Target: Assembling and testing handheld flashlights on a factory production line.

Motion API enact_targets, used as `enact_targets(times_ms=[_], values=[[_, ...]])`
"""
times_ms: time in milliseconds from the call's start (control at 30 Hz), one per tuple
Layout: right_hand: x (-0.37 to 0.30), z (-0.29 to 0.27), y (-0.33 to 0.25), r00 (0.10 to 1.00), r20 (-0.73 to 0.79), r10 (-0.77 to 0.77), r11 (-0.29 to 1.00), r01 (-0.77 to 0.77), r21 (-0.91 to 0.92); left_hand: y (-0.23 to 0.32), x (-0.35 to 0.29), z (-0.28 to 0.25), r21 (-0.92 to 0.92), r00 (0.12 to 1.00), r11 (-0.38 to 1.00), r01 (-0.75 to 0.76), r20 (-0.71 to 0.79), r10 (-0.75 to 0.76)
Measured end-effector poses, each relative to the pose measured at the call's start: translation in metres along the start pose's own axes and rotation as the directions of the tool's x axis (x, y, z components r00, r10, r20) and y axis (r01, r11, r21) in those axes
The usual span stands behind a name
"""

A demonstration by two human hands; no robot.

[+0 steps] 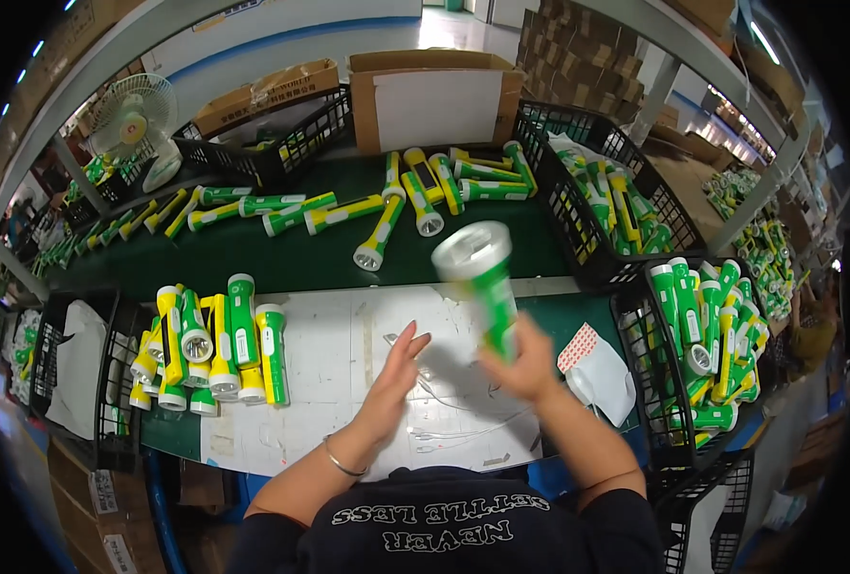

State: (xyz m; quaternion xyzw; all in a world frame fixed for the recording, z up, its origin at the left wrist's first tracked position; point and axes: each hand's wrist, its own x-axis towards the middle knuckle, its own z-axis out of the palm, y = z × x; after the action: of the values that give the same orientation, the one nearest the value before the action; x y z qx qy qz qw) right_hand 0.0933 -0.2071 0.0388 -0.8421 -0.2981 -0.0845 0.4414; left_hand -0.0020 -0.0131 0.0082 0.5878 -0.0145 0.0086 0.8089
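Observation:
My right hand (525,368) grips a green and white flashlight (482,282) by its lower body, head end up and tilted left; it is motion-blurred. My left hand (396,368) is held flat and upright just left of it, fingers straight and together, holding nothing. Both hands hover over a white work mat (320,354) on the green bench. A thin white cable (463,426) lies on the mat under the hands.
A pile of green and yellow flashlights (209,340) lies at the mat's left. More flashlights (377,206) lie on the green belt behind. Black crates of flashlights (707,344) stand at right and far right (616,196). A sticker sheet (578,346), cardboard boxes (434,91) and a fan (138,120) are around.

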Motion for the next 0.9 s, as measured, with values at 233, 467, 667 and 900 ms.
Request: enact_targets(times_ms=[233, 467, 667, 900], values=[[0.119, -0.165, 0.137, 0.785, -0.493, 0.376, 0.362, -0.614, -0.702, -0.002, -0.011, -0.02, -0.149, 0.965, 0.958, 0.244, -0.056, -0.255], [0.154, -0.074, 0.092, 0.964, -0.264, 0.031, 0.727, -0.203, -0.656, -0.008, -0.013, -0.029, -0.094, 0.947, 0.949, 0.301, -0.089, -0.309], [0.161, 0.111, 0.03, 0.869, 0.473, 0.146, 0.932, 0.04, -0.361, -0.011, -0.015, -0.026, -0.069, 0.964, 0.963, 0.26, -0.042, -0.263], [0.154, 0.125, 0.008, 0.826, 0.56, 0.069, 0.995, -0.094, 0.015, 0.002, -0.027, -0.043, 0.217, 0.971, 0.975, 0.046, -0.239, 0.008]])
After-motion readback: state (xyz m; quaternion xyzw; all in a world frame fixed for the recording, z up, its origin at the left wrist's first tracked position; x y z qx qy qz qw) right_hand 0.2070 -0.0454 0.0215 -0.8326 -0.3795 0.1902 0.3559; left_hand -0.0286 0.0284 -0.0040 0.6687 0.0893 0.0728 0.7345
